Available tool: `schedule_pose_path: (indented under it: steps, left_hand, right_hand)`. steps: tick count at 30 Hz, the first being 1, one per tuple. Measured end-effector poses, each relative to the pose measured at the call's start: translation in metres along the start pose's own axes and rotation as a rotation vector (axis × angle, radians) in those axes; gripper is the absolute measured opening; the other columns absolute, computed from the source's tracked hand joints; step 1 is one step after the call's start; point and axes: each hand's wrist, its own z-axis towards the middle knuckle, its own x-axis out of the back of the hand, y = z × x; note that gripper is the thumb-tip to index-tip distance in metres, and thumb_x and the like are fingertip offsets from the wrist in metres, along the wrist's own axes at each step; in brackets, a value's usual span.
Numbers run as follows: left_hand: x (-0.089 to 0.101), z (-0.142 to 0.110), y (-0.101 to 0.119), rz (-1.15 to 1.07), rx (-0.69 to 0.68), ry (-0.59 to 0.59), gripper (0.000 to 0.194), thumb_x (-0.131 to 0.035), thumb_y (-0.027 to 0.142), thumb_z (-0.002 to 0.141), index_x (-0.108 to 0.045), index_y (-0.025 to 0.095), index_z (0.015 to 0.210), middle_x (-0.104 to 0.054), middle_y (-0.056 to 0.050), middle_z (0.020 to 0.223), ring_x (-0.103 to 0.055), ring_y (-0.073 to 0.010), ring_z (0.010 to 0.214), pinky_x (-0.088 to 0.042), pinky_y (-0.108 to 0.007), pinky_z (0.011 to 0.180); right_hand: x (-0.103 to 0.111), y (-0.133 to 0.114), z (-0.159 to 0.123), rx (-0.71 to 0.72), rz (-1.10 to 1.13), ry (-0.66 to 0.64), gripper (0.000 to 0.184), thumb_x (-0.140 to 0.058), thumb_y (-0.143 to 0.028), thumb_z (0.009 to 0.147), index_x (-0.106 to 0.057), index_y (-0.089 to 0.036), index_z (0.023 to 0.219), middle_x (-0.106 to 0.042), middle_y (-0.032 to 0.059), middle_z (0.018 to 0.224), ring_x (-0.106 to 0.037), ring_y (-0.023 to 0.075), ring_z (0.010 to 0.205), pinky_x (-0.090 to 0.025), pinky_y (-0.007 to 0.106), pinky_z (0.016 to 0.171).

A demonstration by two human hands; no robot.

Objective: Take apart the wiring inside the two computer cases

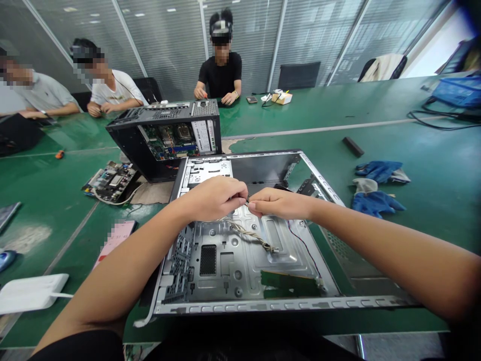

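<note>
An open metal computer case [240,305] lies flat in front of me. Over its middle, my left hand [220,196] and my right hand [280,202] meet with fingertips pinched. A small dark thin piece shows between them, too covered by the fingers to name. Below the hands, a bundle of twisted pale wires [251,233] runs across the case floor and ends in a connector. A thin dark red and blue wire [305,241] curves down the right side of the floor. Near the front rim is a green strip [289,284], perhaps a memory stick.
Behind stands a black computer tower [161,118] with its motherboard exposed. A loose circuit board [111,181] lies left, near a pink-screened phone [115,239] and a white adapter [33,293]. Blue gloves [378,200] and a dark block [353,146] lie right. Several people sit across the table.
</note>
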Motion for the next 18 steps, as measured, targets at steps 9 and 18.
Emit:
schedule_pose_path:
  steps: [9, 18]
  left_hand:
    - [0.0, 0.0002, 0.0005, -0.03, 0.013, -0.007, 0.017, -0.048, 0.022, 0.092, -0.063, 0.017, 0.087, -0.067, -0.002, 0.079, -0.055, -0.0143, 0.07, -0.037, -0.028, 0.066]
    - [-0.0005, -0.0016, -0.0024, -0.033, -0.029, 0.059, 0.012, -0.05, 0.021, 0.092, -0.062, 0.018, 0.092, -0.063, -0.003, 0.085, -0.057, -0.016, 0.079, -0.041, -0.029, 0.074]
  right_hand:
    - [-0.0001, 0.0003, 0.0004, -0.021, 0.001, -0.004, 0.041, -0.045, -0.044, 0.099, -0.05, -0.018, 0.068, -0.043, -0.0028, 0.066, -0.037, 0.0108, 0.061, -0.03, 0.028, 0.06]
    - [0.0027, 0.0057, -0.0011, -0.021, 0.199, 0.021, 0.046, -0.039, -0.044, 0.102, -0.058, -0.017, 0.07, -0.039, -0.0045, 0.058, -0.031, 0.0109, 0.055, -0.026, 0.029, 0.056]
